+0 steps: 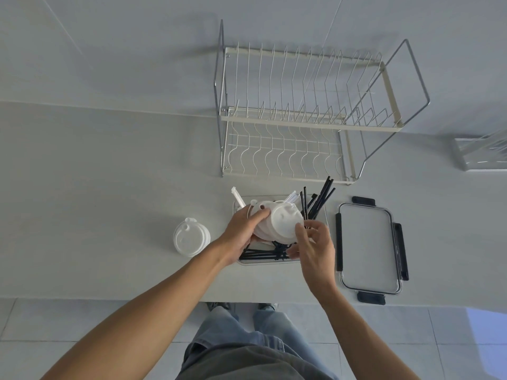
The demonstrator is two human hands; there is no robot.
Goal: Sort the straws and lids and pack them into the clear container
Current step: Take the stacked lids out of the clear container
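A clear container (326,215) sits on the white counter in front of me, with black straws (319,198) sticking out at its far right and more lying along its near side. My left hand (244,231) grips a fanned stack of white lids (282,223) above the container. My right hand (314,245) pinches the right edge of the same stack with thumb and forefinger. White wrapped straws (237,198) poke up behind the lids. A separate stack of white lids (190,238) rests on the counter to the left.
The container's clear cover with black clips (370,248) lies flat to the right. A two-tier wire dish rack (304,111) stands behind the container. A metal object (480,154) sits at the far right. The counter's front edge runs just below my forearms.
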